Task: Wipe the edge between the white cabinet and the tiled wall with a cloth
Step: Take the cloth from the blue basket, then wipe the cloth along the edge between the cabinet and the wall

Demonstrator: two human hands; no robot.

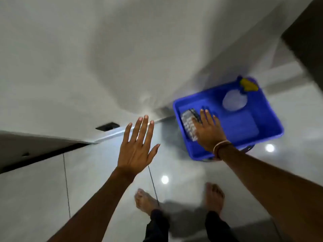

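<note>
- Left hand (135, 147): open, fingers spread, empty, raised over the floor.
- Cloth (189, 125): in the blue tub (265, 119), long axis 11-to-5 o'clock, at 2 o'clock from the left hand.
- Right hand (208, 131): nearer, flat, touching the cloth, not gripping.

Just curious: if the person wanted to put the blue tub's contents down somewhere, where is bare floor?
Bare floor lies between the left hand and the feet. The blue tub is crowded where the right hand reaches.
</note>
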